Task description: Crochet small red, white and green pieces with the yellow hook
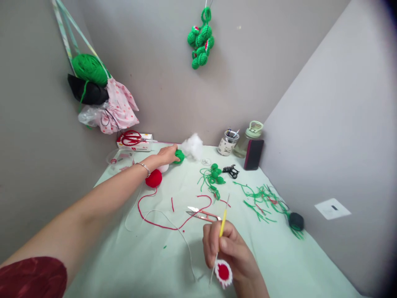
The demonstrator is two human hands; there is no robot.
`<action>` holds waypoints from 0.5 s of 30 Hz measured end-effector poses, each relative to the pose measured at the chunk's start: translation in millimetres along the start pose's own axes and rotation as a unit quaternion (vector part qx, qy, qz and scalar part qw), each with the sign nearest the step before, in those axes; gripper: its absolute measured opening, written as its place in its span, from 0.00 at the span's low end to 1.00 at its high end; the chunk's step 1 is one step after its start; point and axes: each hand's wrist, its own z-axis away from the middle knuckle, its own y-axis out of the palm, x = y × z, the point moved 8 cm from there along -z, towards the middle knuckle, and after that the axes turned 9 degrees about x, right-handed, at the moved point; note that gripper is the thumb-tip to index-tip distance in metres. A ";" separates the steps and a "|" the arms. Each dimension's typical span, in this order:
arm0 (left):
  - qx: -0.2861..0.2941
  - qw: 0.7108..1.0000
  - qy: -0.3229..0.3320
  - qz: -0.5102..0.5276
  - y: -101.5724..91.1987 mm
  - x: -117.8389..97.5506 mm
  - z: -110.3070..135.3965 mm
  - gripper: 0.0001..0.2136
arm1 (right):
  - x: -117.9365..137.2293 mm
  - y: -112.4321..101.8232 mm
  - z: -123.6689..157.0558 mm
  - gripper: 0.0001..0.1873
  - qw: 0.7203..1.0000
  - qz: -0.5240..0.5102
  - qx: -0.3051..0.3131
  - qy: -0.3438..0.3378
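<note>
My left hand [167, 155] is stretched far across the pale green table [130, 256], its fingers closed on a small green crocheted piece [179, 156] beside a tuft of white stuffing [192, 145]. A red yarn ball [154, 178] lies under that wrist. Near the front, my right hand [231, 248] grips a yellow-handled crochet hook [222, 223] together with a small round red-and-white crocheted piece [223, 272]. White and red yarn strands [161, 219] trail across the table between the hands.
Thread snips [201, 214] lie just beyond my right hand. Green crocheted bits [214, 176] and yarn scraps [263, 200] are scattered at right, with a black clip [231, 170], a cup of tools [228, 142], a bottle [249, 138] and a phone [253, 154]. Red scissors [132, 138] rest on a box.
</note>
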 end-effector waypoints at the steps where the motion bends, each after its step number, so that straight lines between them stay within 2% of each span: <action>1: 0.003 1.000 -0.010 -0.004 1.3 0.1 1.0 0.19 | 0.4 0.7 0.4 0.11 1.000 0.000 0.003 -0.001; 4: 0.002 1.000 -0.024 -0.004 -0.7 -1.0 3.2 0.18 | 0.5 0.5 2.1 0.10 1.000 0.004 0.005 -0.002; 7: -0.020 1.000 -0.013 0.013 -15.2 -5.7 4.7 0.18 | -0.1 0.5 3.3 0.10 1.000 0.012 0.009 0.001; 11: -0.091 0.994 0.008 0.055 -55.8 -18.0 9.7 0.17 | -0.6 1.8 3.9 0.10 1.000 0.015 0.011 0.003; 13: -0.125 0.988 0.030 0.079 -79.0 -29.9 17.2 0.14 | -0.8 2.3 3.5 0.10 1.000 0.013 0.011 0.004; 15: -0.127 0.984 0.061 0.106 -94.7 -46.5 29.2 0.12 | -0.9 2.3 2.6 0.11 1.000 0.014 0.009 0.005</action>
